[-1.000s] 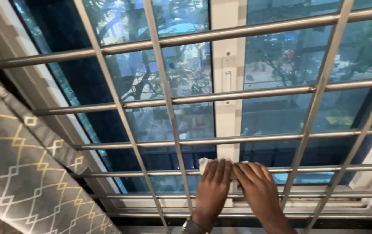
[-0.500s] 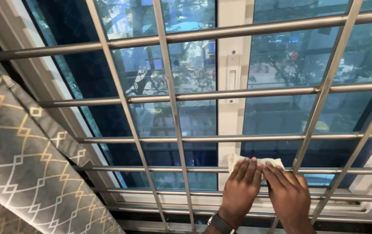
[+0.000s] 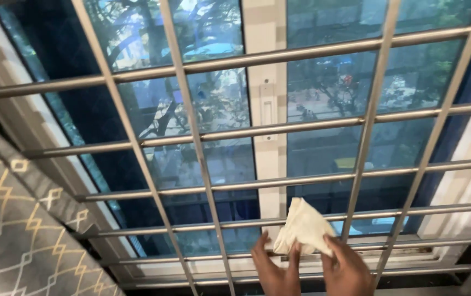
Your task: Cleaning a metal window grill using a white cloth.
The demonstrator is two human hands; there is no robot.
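Pinching a pale cloth (image 3: 303, 227) between left hand (image 3: 276, 271) and right hand (image 3: 347, 268), fingers curled on its lower edge (both palms partly out of frame). Hanging against the window grille (image 3: 202, 164), low, beside the white frame (image 3: 265, 142).

Single head-worn view, close, facing forward and slightly down at a barred window grille (image 3: 213, 134).

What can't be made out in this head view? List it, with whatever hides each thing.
- Wrists and forearms of the left hand and right hand: cut off by the bottom edge.
- Which fingers have a grip on the pale cloth: its folds cover the fingertips.
- The bottom window track: partly behind the grille bars.
- The street outside: blurred by tinted, reflecting glass.
- The patterned curtain: cut off at the left edge.
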